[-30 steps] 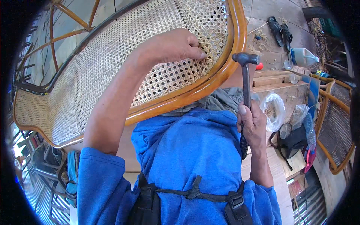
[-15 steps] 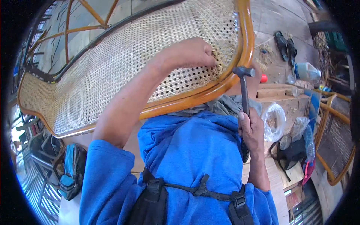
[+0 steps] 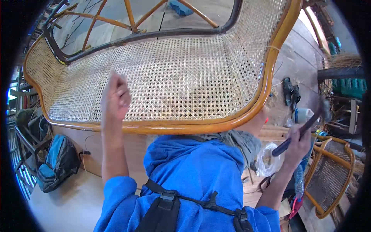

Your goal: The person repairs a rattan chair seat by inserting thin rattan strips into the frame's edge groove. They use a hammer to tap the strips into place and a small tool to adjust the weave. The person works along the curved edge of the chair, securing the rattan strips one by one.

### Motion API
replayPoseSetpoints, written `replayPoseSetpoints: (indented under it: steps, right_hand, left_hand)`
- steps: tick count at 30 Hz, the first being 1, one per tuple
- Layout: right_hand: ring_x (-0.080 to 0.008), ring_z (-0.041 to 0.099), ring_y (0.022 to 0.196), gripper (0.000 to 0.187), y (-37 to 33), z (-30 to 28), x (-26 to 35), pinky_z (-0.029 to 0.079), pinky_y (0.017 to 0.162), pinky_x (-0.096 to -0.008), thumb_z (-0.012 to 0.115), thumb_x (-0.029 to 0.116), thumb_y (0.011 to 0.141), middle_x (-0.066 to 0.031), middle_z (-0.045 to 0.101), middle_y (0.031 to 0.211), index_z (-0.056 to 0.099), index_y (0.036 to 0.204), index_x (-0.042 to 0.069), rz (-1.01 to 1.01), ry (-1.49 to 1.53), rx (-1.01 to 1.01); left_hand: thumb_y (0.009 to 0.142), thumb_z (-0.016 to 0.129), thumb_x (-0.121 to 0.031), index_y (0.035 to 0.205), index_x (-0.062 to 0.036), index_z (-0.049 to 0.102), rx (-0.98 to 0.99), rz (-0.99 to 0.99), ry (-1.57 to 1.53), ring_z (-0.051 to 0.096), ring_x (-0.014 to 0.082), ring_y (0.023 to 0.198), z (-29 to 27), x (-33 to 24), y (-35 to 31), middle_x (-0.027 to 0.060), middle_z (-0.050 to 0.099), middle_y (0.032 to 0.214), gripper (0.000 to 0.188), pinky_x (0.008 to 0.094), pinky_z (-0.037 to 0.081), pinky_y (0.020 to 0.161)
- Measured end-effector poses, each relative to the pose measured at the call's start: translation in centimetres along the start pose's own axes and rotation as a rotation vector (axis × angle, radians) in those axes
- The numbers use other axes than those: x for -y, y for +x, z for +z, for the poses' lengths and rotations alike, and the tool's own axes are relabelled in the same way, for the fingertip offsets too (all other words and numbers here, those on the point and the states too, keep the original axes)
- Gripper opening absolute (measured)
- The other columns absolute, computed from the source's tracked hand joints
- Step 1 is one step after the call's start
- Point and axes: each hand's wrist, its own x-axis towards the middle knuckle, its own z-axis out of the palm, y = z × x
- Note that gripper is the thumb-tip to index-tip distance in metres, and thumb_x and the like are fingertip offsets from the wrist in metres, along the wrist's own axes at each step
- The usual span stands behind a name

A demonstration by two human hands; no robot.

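Observation:
A long woven cane panel [image 3: 170, 81] in a glossy orange-brown rattan frame [image 3: 174, 127] stretches across in front of me. My left hand [image 3: 117, 96] is raised over the panel's near left part, fingers curled in and closed. Whether something small sits between the fingertips cannot be made out. Off the panel's right end, my right hand [image 3: 298, 145] grips a dark-handled hammer [image 3: 295, 135]. The hammer is tilted, its head up and to the right and slightly blurred.
Dark sandals [image 3: 290, 92] lie on the floor at right, near a white plastic jug [image 3: 303, 115]. A clear plastic bag [image 3: 268, 158] rests beside my right forearm. A smaller rattan frame with woven cane [image 3: 330, 174] stands far right. On the left sits a blue-grey backpack [image 3: 58, 162].
My left hand has left the cane near the right corner and moved left, lifting up. My right hand has swung the hammer out to the right. The view has shifted, showing more of the panel.

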Motion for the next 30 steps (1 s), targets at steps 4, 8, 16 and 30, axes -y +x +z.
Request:
replayPoseSetpoints:
  steps: [4,8,16,30]
  right_hand:
    - [-0.0041,0.045,0.056,0.011,5.5,1.8,5.8,0.033,0.049,-0.0179,0.060,0.014,0.088,0.0033,0.048,0.063,0.057,0.084,0.004,-0.101,0.120,0.046]
    - [-0.0025,0.041,0.054,0.013,8.8,4.2,10.5,0.030,0.048,-0.0176,0.063,0.017,0.088,0.0047,0.046,0.061,0.060,0.085,0.004,-0.193,0.080,0.004]
    - [-0.0031,0.042,0.052,0.020,10.8,6.9,13.2,0.031,0.047,-0.0179,0.068,0.025,0.085,0.0045,0.049,0.061,0.064,0.089,0.006,-0.283,-0.053,0.020]
    - [-0.0174,0.056,0.103,0.051,41.7,9.0,14.9,0.041,0.093,-0.0304,0.062,0.038,0.085,-0.0096,0.061,0.112,0.055,0.123,0.004,-0.509,-0.341,0.236]
  left_hand:
    - [0.091,0.055,-0.042,0.076,-0.0104,0.052,-0.244,0.120,-0.077,0.025,0.0026,0.034,-4.1,-2.1,-2.6,-0.0064,0.033,0.049,0.035,0.0178,0.021,0.029]
    - [0.089,0.057,-0.043,0.078,-0.0102,0.053,-0.506,0.195,0.035,0.024,0.0024,0.036,-9.2,-2.5,-4.3,-0.0069,0.030,0.050,0.035,0.0180,0.021,0.031]
    - [0.092,0.054,-0.030,0.084,-0.0100,0.054,-0.621,0.288,0.060,0.027,0.0020,0.039,-12.9,-0.3,-6.2,-0.0070,0.034,0.057,0.022,0.0184,0.021,0.033]
    - [0.086,0.051,-0.055,0.108,-0.0139,0.055,-0.500,0.062,-0.102,0.053,0.0082,0.061,-20.1,3.7,-5.7,-0.0037,0.057,0.081,0.047,0.0227,0.045,0.053]
